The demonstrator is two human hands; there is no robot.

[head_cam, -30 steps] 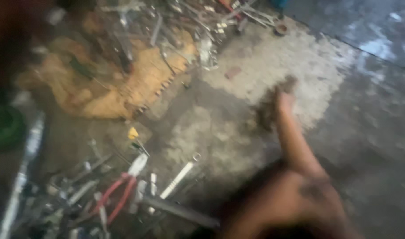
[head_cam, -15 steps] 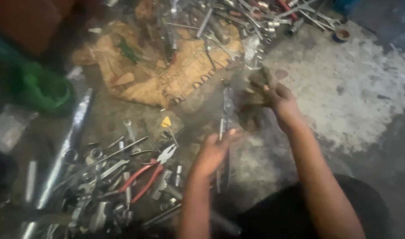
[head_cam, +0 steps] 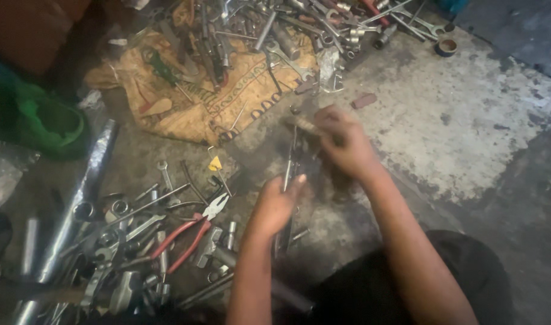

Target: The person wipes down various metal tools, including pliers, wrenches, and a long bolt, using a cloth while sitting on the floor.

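Note:
My left hand point(head_cam: 277, 204) grips the lower part of a long thin metal tool point(head_cam: 289, 165) that stands nearly upright over the concrete floor. My right hand point(head_cam: 341, 141) is closed around the tool's upper end, where a dark, grimy piece point(head_cam: 304, 124) sticks out to the left. What that piece is cannot be made out. Both hands are dirty and work close together at the middle of the view.
Red-handled pliers point(head_cam: 191, 229) lie among several spanners and sockets at the lower left. A yellow-brown sack point(head_cam: 185, 102) carries more tools at the top. A silver pipe point(head_cam: 77, 204) runs down the left. A green object point(head_cam: 41, 120) sits far left. Pale concrete point(head_cam: 468, 120) spreads to the right.
A second ago only my right hand reached out over the floor. Since then my left hand has taken hold of the long tool, and both hands now hold it.

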